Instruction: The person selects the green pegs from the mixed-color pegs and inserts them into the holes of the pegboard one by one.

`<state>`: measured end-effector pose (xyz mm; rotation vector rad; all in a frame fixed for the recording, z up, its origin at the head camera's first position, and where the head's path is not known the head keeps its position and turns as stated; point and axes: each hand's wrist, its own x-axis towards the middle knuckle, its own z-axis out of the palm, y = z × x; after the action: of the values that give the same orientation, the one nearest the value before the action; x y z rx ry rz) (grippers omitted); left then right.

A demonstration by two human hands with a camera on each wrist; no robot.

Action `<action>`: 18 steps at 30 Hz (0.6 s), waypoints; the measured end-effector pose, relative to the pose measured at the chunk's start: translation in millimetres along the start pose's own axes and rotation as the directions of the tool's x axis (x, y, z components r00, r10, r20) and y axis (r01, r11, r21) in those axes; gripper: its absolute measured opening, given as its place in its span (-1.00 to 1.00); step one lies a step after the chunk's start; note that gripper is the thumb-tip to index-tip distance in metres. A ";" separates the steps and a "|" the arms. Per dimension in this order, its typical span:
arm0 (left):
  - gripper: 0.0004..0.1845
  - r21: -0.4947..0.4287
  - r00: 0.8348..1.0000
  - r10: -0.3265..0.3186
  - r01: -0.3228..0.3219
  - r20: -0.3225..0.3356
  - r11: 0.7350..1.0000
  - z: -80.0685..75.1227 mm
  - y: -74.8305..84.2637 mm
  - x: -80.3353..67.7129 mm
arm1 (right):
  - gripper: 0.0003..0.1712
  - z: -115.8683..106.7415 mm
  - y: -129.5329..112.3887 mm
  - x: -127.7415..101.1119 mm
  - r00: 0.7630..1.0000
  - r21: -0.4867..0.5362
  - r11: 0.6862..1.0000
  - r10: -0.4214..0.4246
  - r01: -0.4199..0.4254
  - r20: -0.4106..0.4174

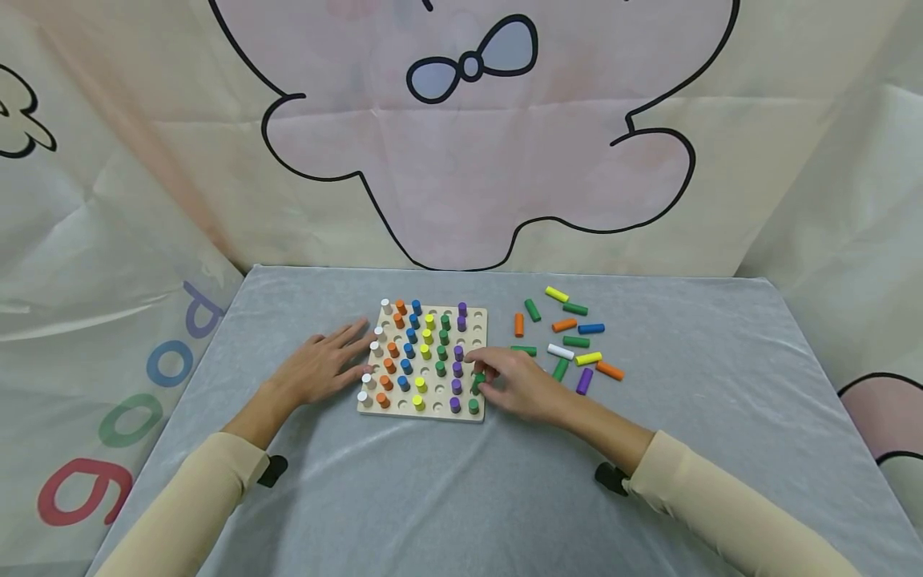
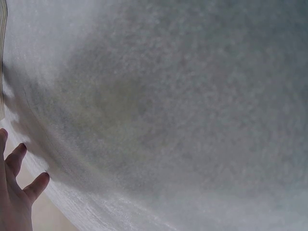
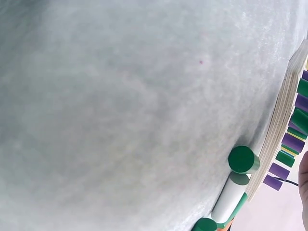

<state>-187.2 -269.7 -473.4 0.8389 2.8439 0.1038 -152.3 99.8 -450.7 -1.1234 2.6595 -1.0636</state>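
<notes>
Right hand hides the green peg's lower end — seating unclear.

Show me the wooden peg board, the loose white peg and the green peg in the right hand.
wooden peg board [image 1: 479, 318], head view, bare far right corner.
loose white peg [image 1: 560, 352], head view, its middle.
green peg [image 1: 477, 382], head view, its side.

head: above, fwd-down | wrists: close, low over cloth | shared: pegboard edge
</notes>
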 end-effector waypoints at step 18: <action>-0.26 -0.010 1.000 0.005 -0.005 -0.018 1.000 0.9 -0.4 -0.5 | -0.42 -0.7 -7.0 4.9 0.998 -0.025 1.000 -0.002 0.004 0.065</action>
<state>-186.9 -270.3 -474.3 0.8475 2.8554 0.1274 -151.9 93.5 -444.8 -1.1465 2.6289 -0.9790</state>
